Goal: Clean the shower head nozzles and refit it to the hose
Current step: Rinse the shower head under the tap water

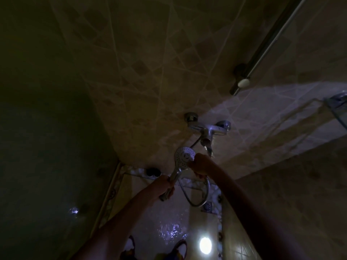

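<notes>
Chrome shower head [185, 156]: left hand [166, 184] grips handle, right hand [200, 164] fingers rub its face.

left hand [166, 186]: grip closed, arm extended | right hand [201, 165]: fingers curled, arm extended

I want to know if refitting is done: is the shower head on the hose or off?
Cannot tell. The left hand covers the handle end of the shower head, hiding any joint; the hose loops nearby.

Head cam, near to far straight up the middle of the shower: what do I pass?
Sandals → left hand on the handle → shower head with the right hand at its face → wall mixer tap.
</notes>
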`<state>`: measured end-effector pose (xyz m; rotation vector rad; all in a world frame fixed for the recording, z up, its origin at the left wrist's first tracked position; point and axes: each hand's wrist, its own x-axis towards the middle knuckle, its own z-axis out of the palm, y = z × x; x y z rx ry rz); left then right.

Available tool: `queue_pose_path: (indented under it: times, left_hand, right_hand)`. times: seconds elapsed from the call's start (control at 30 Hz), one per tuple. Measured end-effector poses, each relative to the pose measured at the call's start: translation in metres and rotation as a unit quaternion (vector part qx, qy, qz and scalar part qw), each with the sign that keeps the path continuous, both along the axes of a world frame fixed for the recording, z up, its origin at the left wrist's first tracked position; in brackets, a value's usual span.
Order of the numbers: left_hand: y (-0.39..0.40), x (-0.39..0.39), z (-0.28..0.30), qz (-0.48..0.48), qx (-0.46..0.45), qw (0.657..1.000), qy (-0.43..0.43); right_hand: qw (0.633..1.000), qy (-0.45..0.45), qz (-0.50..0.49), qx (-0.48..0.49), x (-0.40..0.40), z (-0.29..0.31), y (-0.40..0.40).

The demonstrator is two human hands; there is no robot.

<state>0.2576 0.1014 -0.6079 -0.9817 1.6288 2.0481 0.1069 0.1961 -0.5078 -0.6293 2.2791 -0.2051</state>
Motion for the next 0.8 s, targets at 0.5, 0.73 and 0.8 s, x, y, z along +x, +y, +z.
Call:
queue_pose_path:
  times: [0.5,0.73,0.8]
  left_hand:
    - [0.000,0.000,0.003,0.010,-0.005,1.000,0.008]
    - [-0.001,0.003,0.008,0.023,0.002,1.000,0.010]
    - [-0.003,0.005,0.007,0.027,-0.004,1.000,0.010]
  right_hand:
    - [1.000,0.007,-0.009,-0.001,0.002,0.001,0.006]
    - [0.991,-0.004,-0.124,-0.051,-0.020,-0.008,0.009]
    - [0.986,0.002,-0.153,-0.067,-0.025,-0.012,0.016]
